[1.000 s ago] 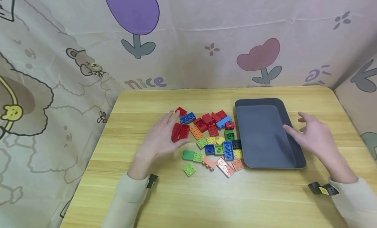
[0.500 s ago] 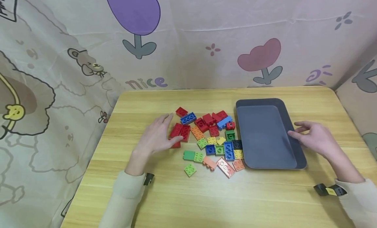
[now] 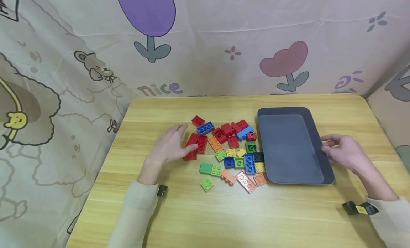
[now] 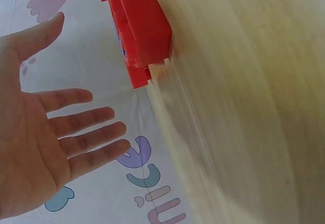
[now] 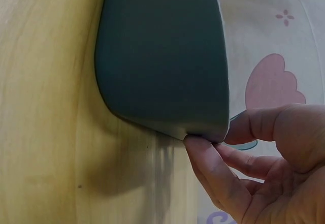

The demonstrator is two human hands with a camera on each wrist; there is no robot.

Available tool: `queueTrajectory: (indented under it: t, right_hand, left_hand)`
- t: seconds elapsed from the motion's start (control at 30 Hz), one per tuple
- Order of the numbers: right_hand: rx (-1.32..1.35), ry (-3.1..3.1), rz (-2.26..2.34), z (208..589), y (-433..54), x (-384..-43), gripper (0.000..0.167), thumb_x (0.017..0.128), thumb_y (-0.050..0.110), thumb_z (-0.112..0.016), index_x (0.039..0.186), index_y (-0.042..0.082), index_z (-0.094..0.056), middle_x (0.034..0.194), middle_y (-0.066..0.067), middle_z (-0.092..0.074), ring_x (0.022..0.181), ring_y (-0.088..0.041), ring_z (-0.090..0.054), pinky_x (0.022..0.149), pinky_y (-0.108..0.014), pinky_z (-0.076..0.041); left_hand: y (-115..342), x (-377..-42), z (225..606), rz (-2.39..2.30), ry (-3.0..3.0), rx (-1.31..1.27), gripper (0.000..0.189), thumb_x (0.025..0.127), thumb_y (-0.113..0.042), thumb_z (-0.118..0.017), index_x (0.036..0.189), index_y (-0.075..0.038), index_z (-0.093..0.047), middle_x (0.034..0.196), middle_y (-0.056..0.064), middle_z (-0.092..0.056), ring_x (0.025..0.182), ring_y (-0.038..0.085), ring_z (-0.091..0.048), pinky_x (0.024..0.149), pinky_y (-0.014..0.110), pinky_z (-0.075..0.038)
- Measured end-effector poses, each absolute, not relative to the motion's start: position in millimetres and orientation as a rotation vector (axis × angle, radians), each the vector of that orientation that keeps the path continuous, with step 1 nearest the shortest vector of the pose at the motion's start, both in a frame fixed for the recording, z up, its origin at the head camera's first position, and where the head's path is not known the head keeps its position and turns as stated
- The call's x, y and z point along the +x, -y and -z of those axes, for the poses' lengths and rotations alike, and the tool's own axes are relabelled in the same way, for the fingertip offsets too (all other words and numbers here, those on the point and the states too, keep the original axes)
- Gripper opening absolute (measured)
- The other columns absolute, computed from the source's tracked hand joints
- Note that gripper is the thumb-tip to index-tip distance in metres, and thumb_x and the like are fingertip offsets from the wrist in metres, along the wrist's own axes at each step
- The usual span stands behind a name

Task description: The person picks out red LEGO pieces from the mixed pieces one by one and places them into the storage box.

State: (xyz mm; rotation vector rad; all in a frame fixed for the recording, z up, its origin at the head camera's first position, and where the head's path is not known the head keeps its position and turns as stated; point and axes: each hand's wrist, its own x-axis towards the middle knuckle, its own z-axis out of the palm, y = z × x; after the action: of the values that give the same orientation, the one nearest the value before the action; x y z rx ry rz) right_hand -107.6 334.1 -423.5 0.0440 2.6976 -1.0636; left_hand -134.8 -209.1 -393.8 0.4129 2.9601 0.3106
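Note:
My left hand [image 3: 166, 145] hovers just left of the red toy bricks [image 3: 201, 144], its fingers straight and spread. In the left wrist view the palm of that left hand [image 4: 30, 142] holds nothing, and a red brick [image 4: 144, 26] stands beyond the thumb. On the other side, my right hand [image 3: 344, 151] pinches the right rim of a dark grey tray [image 3: 289, 148]. The right wrist view has the thumb and fingers of this hand [image 5: 269, 168] meeting at the edge of the tray [image 5: 162, 56]. Nothing lies inside the tray.
Left of the tray lie several loose bricks, among them an orange brick [image 3: 215, 143], a blue brick [image 3: 249, 164], a lime brick [image 3: 207, 184] and a salmon brick [image 3: 245, 182]. They rest on a wooden table [image 3: 224, 219]. A printed cloth [image 3: 205, 45] hangs behind it.
My right hand has moved down from above the tray's right side and taken hold of its rim. My left hand has drawn back slightly left from the red bricks, uncovering more of them.

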Motion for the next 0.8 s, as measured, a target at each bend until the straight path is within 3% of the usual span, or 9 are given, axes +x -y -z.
queueTrajectory:
  t: [0.8]
  right_hand:
    - [0.04,-2.703,1.038,421.8,-334.9,-108.9,0.042,0.099,0.005,-0.059,0.135,-0.017,-0.057,0.109,-0.03,-0.07,0.07,0.002,-0.065,0.06,-0.027,-0.061]
  left_hand:
    - [204.7,-189.4,390.6,-0.313,-2.896,0.535,0.08,0.095,-0.055,-0.07,0.158,-0.012,-0.047,0.161,0.018,-0.049,0.149,0.04,-0.048,0.122,0.06,-0.041]
